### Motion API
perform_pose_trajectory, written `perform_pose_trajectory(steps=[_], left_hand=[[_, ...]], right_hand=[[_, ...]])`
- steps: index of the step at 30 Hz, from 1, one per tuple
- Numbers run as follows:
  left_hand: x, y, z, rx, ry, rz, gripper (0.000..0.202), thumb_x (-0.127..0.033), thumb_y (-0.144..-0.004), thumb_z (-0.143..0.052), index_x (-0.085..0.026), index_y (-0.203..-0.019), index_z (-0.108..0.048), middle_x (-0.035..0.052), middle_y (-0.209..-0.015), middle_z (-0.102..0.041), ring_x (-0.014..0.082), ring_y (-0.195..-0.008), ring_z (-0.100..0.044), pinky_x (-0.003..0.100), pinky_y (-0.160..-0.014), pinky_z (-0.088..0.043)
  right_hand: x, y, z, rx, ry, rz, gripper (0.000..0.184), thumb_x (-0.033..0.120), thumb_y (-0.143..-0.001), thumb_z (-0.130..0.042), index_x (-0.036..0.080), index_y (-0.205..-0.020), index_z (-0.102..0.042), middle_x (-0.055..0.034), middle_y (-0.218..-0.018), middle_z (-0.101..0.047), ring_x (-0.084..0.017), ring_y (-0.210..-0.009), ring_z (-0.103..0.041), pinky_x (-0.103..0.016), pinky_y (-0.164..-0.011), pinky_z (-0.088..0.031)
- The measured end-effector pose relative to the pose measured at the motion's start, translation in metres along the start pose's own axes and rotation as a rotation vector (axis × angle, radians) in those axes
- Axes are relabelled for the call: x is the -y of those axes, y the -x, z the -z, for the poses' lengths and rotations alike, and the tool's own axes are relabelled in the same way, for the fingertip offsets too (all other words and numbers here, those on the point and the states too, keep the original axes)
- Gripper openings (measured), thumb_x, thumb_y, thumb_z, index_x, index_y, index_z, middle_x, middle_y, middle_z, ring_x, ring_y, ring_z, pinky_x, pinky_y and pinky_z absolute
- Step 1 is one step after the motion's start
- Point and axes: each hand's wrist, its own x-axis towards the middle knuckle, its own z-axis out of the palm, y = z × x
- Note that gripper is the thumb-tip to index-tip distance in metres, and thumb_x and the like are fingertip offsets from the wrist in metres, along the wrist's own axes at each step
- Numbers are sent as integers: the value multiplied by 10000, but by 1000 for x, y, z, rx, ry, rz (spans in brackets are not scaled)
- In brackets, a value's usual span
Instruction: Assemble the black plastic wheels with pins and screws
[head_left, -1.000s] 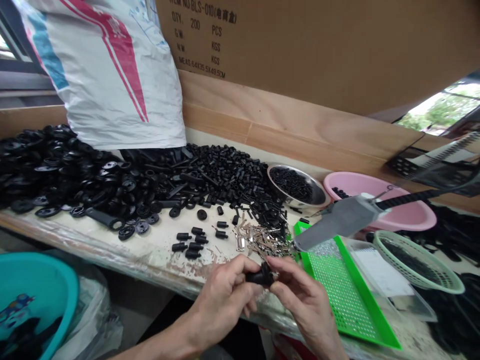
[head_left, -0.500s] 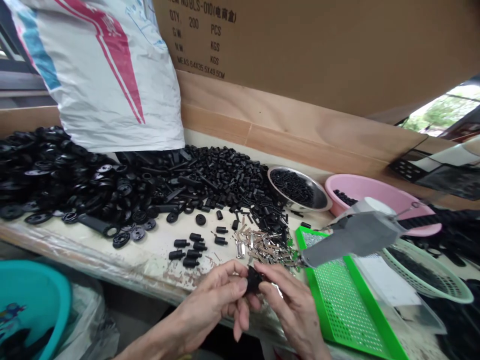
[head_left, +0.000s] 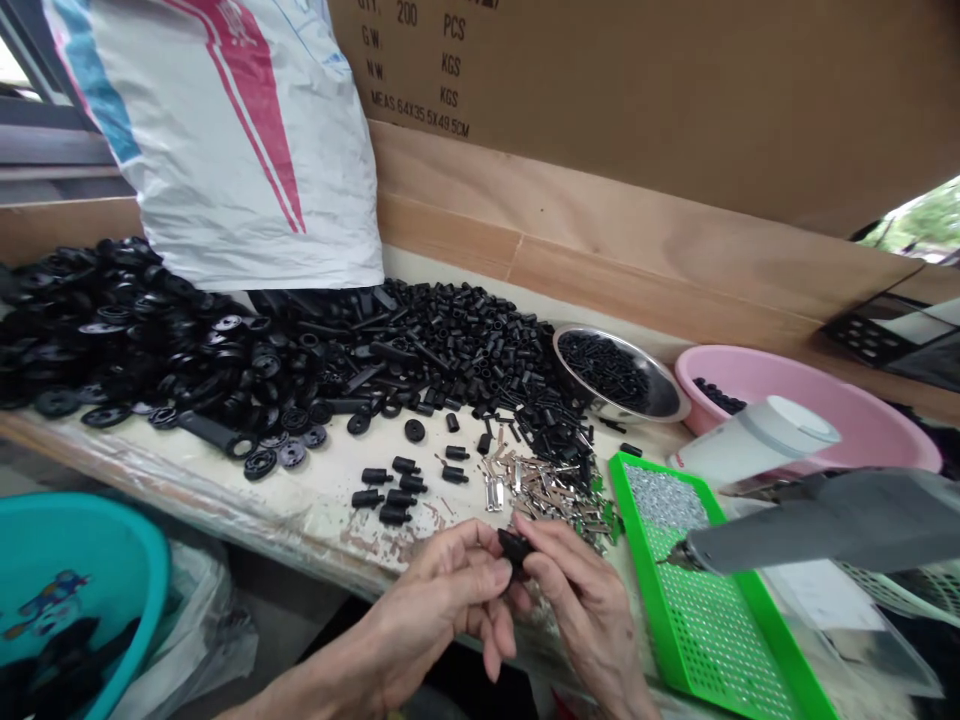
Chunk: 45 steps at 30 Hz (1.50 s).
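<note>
Black piece: I read a small black plastic piece [head_left: 514,550] held up in the air between both hands, just over the table's [head_left: 225,495] front edge, a little right of its middle as my view frames it.
Long axis: it runs from upper left to lower right across the fingertips; I can't make out its full length behind them.
Left hand: my feed shows the left hand [head_left: 427,625] coming in from the lower left, its fingers [head_left: 480,570] closed on the piece from below and the left.
Right hand: the right hand [head_left: 589,615] comes in from the lower right, its fingers [head_left: 551,550] closed on the piece's right end. Both hands are touching it, so I can't call either one nearer.
Just beyond: a loose heap of metal clips [head_left: 544,490] lies just past the fingers, with short black pins [head_left: 386,490] standing in rows to its left.
To the right: a green perforated tray [head_left: 643,570] sits by the right hand, and a grey power tool [head_left: 825,520] hangs above it.
Back of table: a heap of black tubes [head_left: 465,340], a heap of black wheels [head_left: 150,340], a steel bowl [head_left: 622,412] and a pink basin [head_left: 877,420].
</note>
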Motion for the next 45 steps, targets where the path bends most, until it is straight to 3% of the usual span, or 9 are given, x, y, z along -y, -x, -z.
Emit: perform_pose_trajectory(steps=[4,7,16,22,33,36,39,42,45], left_hand=[[3,-2,-2,-56,-19,-25,156,-165,-804,-655,-134,-921,-557,-2,-653,-597,88,-492,-569,181,-454,-471],[3,-5,-4,-64,-14,-39,151,-197,-819,-647,-120,-925,-572,20,-634,-618,90,-470,-561,181,-437,-468],[-2,-7,1,148,103,100,183,-264,-871,-582,-91,-810,-587,71,-684,-647,75,-403,-562,156,-384,-449],[4,-6,-3,71,3,-16,169,-307,-881,-592,-145,-893,-547,55,-702,-662,99,-429,-588,176,-401,-469],[4,-16,-1,248,281,213,232,-318,-837,-650,-94,-862,-593,58,-645,-664,41,-289,-433,145,-283,-323],[3,-15,-3,243,271,236,263,-363,-849,-634,-105,-861,-587,45,-632,-653,37,-290,-420,143,-284,-310],[1,-12,-6,120,68,76,243,-368,-885,-587,-126,-865,-567,58,-683,-665,70,-395,-533,154,-373,-398],[-4,-9,-9,22,-150,-3,210,-325,-851,-636,-126,-885,-580,25,-601,-634,81,-443,-538,170,-451,-427],[-8,-7,-10,18,-215,-14,194,-318,-842,-632,-127,-865,-604,11,-565,-601,91,-450,-511,183,-441,-399]], right_hand=[[1,-1,-2,15,-139,-105,295,255,-877,-633,372,-1144,-685,-1,-1017,-684,-131,-924,-654,-177,-779,-529],[1,-1,-2,-16,-246,-177,303,303,-860,-658,384,-1151,-677,-8,-1019,-653,-134,-900,-636,-182,-765,-530],[-7,3,8,81,-351,-156,222,401,-848,-661,319,-1049,-711,-6,-860,-566,-137,-772,-561,-208,-668,-490],[0,1,10,59,-329,-168,206,338,-841,-676,313,-1042,-713,-18,-877,-579,-146,-765,-584,-215,-634,-498],[-17,9,15,72,-500,-238,246,372,-815,-703,335,-1058,-699,-4,-901,-561,-142,-785,-564,-228,-680,-496],[-10,2,23,104,-419,-212,358,412,-809,-704,371,-1163,-671,-7,-925,-586,-147,-820,-583,-229,-703,-506],[2,-8,27,134,-262,-153,343,411,-830,-679,343,-1166,-685,-16,-884,-593,-148,-784,-593,-232,-674,-527],[11,-12,24,81,-127,-79,294,315,-852,-666,346,-1144,-693,-13,-893,-635,-149,-784,-625,-233,-673,-541],[13,-10,18,31,-21,11,300,216,-884,-611,345,-1144,-687,-14,-961,-672,-155,-859,-649,-237,-727,-539]])
